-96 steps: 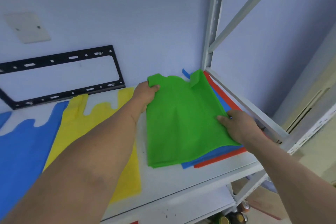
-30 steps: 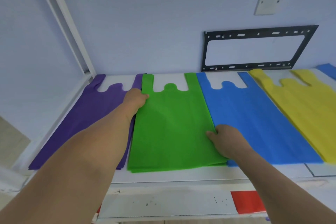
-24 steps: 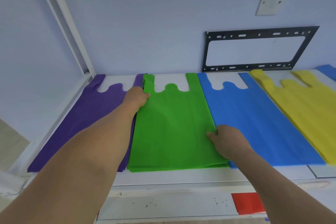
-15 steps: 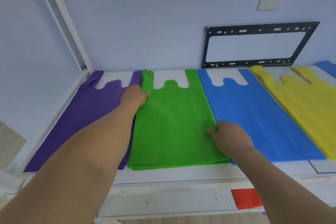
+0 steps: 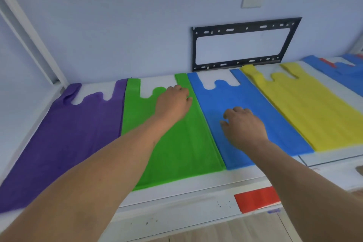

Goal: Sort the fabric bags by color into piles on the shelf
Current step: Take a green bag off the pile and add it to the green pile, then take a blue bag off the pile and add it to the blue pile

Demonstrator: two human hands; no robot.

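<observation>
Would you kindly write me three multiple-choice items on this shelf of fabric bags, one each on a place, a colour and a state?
1. Where is the left hand?
A. over the green fabric bag pile
B. over the purple fabric bag pile
C. on the black metal wall bracket

2. What colour is the pile directly right of the blue fabric bag pile under the right hand?
A. purple
B. yellow
C. green

3. How do the two hands stand?
A. each lifting a bag
B. clenched in fists
C. open, palms down, holding nothing

Answers: 1 A, the hand lies over the green pile's right handle. 2 B, the yellow fabric bag pile borders the blue one. 3 C, fingers are spread over flat bags.
</observation>
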